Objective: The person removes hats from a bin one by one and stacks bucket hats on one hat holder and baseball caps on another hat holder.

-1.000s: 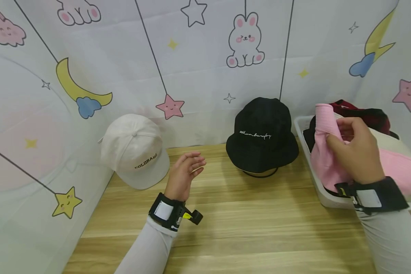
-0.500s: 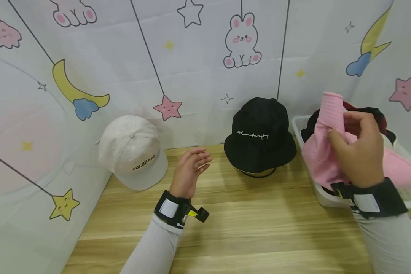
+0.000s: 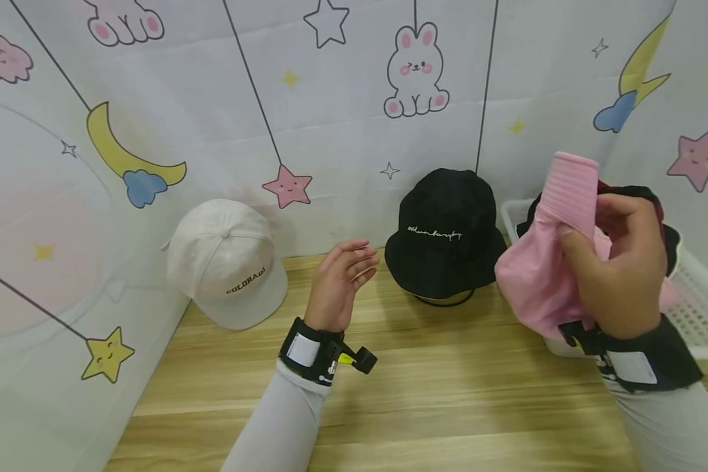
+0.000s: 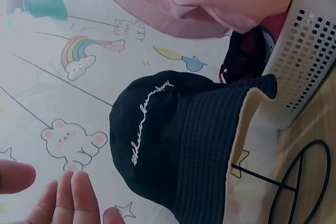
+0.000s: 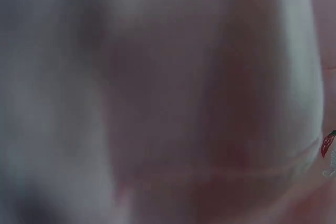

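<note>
In the head view my right hand point(image 3: 622, 262) pinches a pink bucket hat point(image 3: 545, 269) by its stitched brim, thumb in front, over the near left side of the white basket point(image 3: 705, 314). The left wrist view shows this pink hat point(image 4: 210, 3) at the top. Blurred pink cloth point(image 5: 157, 103) fills most of the right wrist view, with a small red chili motif point(image 5: 328, 142) at its edge. My left hand point(image 3: 339, 282) holds nothing, fingers loosely bent, between a white cap point(image 3: 224, 255) lettered COLORADO and a black bucket hat point(image 3: 445, 236) with white script.
Under the black hat is a black wire stand point(image 4: 296, 187). More hats, including a dark red and black one point(image 4: 247, 53), lie in the perforated basket at right. A printed curtain point(image 3: 342, 131) hangs behind the wooden table point(image 3: 425, 406).
My right hand has drawn the pink hat up and leftward, partly out over the basket's edge, baring more of the basket. My left hand has moved right, toward the black hat.
</note>
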{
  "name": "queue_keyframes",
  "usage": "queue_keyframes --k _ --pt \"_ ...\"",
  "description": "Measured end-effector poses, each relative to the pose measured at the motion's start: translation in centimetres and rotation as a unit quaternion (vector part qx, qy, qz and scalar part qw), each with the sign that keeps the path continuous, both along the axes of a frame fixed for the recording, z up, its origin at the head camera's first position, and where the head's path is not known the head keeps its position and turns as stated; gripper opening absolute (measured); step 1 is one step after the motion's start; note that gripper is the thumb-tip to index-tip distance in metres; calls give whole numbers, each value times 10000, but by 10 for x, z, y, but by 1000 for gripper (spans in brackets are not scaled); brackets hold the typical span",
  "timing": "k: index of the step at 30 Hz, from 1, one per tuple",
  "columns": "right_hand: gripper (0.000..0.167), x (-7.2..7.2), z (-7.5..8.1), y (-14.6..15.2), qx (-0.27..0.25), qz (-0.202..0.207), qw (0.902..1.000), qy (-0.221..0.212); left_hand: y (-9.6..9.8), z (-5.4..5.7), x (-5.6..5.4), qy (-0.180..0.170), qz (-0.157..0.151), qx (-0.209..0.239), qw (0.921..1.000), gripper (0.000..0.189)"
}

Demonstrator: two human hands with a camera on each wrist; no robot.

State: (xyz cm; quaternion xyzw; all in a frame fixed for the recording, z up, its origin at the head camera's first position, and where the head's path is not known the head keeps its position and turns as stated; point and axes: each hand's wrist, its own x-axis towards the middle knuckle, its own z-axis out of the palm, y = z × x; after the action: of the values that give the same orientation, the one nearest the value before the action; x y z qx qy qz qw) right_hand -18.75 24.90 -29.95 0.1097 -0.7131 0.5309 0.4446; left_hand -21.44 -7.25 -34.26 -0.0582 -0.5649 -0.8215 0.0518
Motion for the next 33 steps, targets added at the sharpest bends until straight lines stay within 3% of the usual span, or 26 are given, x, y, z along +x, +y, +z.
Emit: queue_keyframes --k 10,14,18,21,25,33 --pt "40 10 2 -14 -357 735 9931 842 6 5 3 58 -317 -141 9994 23" --pt "40 19 4 -26 -664 1073 9846 1206 13 8 10 112 -802 -468 9956 29" --pt "42 27 5 -38 -793 1492 9754 1418 23 11 20 369 -1358 -905 9859 37" --pt "44 30 1 -44 -601 1744 9737 1336 30 15 29 676 -1698 -1251 9752 43" --pt "46 30 -8 -51 19 1961 9751 1034 36 19 40 1002 -2013 -1498 9628 48" --pt "46 31 -23 -62 996 2379 9648 509 37 20 47 1181 -2318 -1713 9503 53"
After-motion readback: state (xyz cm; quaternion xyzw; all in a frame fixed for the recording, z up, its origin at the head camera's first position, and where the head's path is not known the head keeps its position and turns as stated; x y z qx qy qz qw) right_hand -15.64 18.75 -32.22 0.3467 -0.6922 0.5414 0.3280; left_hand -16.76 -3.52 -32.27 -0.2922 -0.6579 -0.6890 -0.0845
